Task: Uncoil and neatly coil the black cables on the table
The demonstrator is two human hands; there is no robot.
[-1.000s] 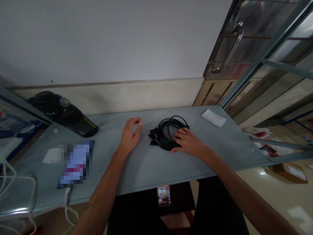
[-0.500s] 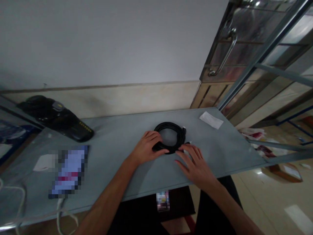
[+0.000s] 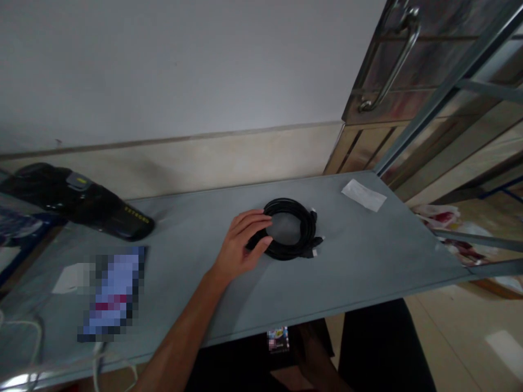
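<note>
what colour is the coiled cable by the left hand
The coiled cable is black, best seen in the head view.

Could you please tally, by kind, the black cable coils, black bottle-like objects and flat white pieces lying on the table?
Black cable coil: 1
Black bottle-like object: 1
Flat white pieces, right and left: 2
Total: 4
</note>
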